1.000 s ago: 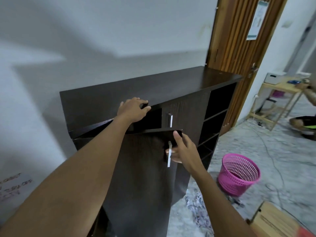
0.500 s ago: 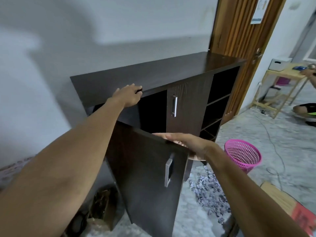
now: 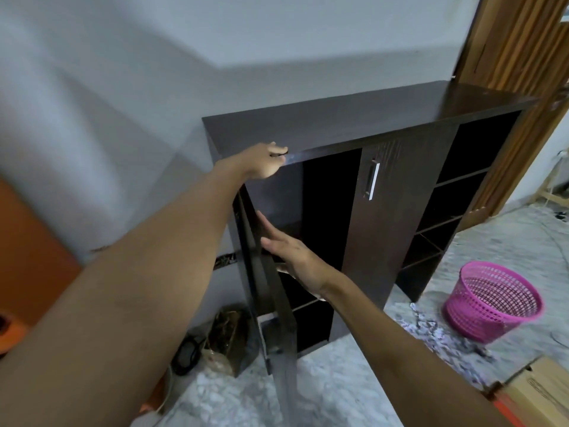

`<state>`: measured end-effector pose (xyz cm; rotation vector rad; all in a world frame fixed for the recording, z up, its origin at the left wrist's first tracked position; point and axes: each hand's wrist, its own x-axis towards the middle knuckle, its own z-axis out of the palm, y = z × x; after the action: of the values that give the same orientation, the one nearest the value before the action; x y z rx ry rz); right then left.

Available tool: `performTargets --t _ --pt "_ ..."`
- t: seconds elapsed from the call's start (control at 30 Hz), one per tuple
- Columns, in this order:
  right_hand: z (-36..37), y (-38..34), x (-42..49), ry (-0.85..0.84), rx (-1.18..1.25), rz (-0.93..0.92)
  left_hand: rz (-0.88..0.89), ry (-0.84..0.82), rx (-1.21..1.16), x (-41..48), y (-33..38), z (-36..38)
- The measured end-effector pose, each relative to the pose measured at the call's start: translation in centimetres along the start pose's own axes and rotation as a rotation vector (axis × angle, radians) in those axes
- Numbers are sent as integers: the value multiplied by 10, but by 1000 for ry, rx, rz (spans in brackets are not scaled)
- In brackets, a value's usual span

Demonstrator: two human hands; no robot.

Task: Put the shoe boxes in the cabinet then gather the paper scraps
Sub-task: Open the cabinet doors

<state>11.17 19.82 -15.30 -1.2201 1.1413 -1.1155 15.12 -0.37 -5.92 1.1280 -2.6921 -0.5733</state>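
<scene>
Head view: a cardboard shoe box (image 3: pixel 542 392) lies on the floor at lower right, paper scraps (image 3: pixel 431 331) beside the pink basket (image 3: pixel 492 300). The right hand (image 3: pixel 292 257), fingers spread flat, presses the open cabinet door (image 3: pixel 271 291). Farther off, the left hand (image 3: pixel 264 161) grips the cabinet (image 3: pixel 369 118) top's front edge.

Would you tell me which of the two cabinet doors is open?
The left door, swung out edge-on toward the camera with the right hand flat against it. The other door, with the silver handle, sits shut.
</scene>
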Motion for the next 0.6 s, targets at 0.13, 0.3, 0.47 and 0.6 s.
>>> performTargets --t 0.13,0.3,0.47,0.6 --pt "14 5 8 24 9 -71 2 33 60 -5 -2 6" --pt "-31 10 17 244 -78 -96 17 32 233 0 7 11" --pt "-141 16 23 807 -136 -70 65 39 286 24 43 26" --pt "-217 12 35 948 -215 2 92 48 261 50 78 42"
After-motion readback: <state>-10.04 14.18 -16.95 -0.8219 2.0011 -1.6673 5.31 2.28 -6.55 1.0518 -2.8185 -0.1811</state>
